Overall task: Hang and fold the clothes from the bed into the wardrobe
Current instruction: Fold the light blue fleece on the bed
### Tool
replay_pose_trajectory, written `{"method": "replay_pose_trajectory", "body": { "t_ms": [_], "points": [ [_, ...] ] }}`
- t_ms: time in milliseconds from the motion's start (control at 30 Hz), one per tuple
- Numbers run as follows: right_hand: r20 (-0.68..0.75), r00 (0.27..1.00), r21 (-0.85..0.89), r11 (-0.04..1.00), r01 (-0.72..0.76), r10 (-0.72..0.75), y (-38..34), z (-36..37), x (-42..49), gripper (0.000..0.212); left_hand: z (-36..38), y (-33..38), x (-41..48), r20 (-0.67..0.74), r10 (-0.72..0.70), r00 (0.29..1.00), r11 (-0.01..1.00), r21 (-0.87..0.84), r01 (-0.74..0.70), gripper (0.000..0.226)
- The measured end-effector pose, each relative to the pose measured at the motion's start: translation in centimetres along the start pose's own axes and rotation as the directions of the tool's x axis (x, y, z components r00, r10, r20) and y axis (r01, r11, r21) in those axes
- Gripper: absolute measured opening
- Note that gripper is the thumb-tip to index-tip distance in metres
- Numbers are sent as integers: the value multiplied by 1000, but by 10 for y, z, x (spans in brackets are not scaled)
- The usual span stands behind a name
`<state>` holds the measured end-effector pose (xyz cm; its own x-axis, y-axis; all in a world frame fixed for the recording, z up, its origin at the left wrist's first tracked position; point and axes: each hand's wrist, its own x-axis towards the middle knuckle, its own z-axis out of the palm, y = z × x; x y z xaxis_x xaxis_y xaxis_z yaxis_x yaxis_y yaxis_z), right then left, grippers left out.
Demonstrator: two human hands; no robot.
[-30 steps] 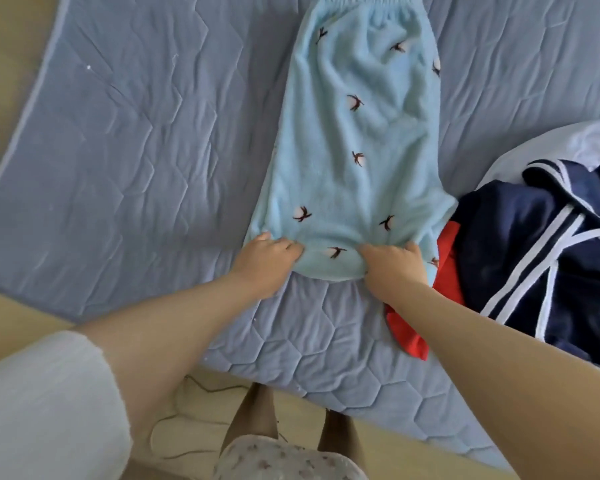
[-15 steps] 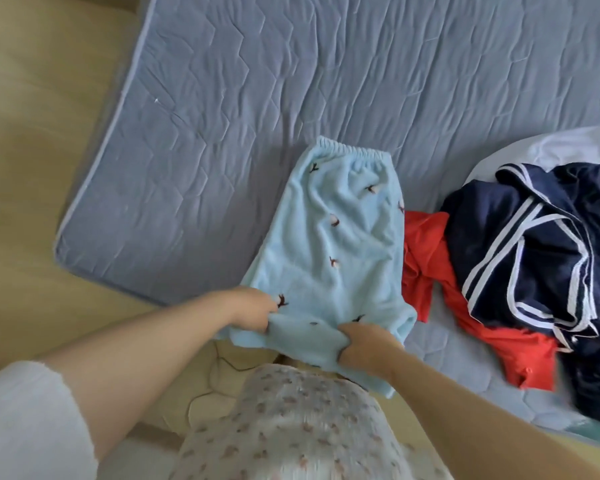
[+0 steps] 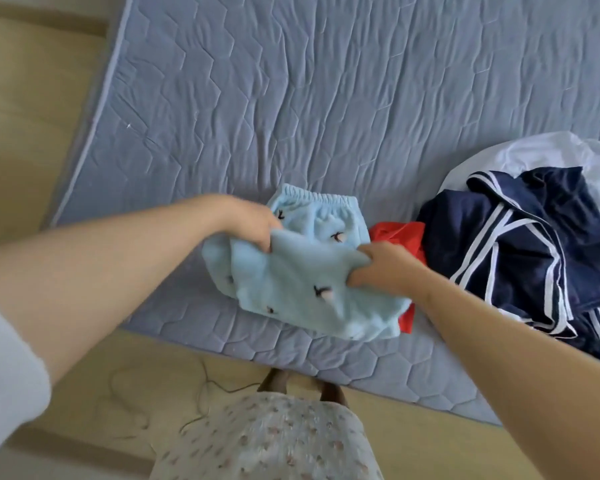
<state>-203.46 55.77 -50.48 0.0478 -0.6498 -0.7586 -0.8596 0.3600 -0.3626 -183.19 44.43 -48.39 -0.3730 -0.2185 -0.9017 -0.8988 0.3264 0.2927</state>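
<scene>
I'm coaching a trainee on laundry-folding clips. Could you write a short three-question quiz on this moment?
1. True or false: the left hand and the right hand both grip the light blue fleece trousers with small bird prints.
2. Which garment touches the trousers' right edge? A) the crumpled red cloth garment B) the navy white-striped jacket C) a yellow towel
3. What surface do the trousers rest on?
Key: 1 true; 2 A; 3 the grey-blue quilted mattress.
</scene>
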Motion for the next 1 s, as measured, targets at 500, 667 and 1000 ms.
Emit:
{"method": "replay_pose_trajectory", "body": {
  "t_ms": [500,667,1000],
  "points": [
    [-174,834,573,742,-348,524,50,55,73,82,68,-21,117,-577,-283,766,946,-301,123,79],
    [12,845,830,466,-306,535,66,98,113,69,100,-52,161,-465,-494,734,739,-670,73,112],
    [0,826,743,552,-377,563,105,132,164,97,118,-86,209,-401,-486,777,407,-890,-204,59]
  ]
}}
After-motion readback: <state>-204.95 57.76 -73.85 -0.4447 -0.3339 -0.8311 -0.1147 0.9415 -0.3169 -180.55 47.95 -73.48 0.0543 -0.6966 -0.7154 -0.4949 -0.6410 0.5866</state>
